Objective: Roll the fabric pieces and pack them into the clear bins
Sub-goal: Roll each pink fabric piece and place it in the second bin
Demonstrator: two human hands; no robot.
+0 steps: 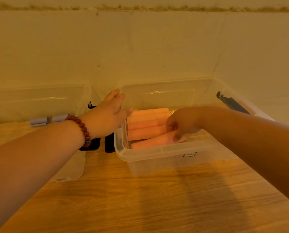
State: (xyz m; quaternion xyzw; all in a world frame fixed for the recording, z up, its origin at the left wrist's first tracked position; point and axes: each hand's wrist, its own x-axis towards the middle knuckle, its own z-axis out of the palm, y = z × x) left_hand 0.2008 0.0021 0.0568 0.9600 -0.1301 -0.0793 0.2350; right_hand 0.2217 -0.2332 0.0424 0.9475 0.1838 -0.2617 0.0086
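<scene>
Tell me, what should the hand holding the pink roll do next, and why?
Probably the right hand should press the front pink roll down straight beside the other rolls, then let go. It pinches that roll's end, and the roll lies slanted in the clear bin, while the others lie side by side.

emblem (189, 154) on the clear bin (157, 158) and sticker (61, 179): both unreadable.

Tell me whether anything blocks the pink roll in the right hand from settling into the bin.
Nothing visible does. The right hand grips the pink roll already inside the clear bin, in front of the packed rolls. The left hand is at the bin's left edge, aside.
</scene>
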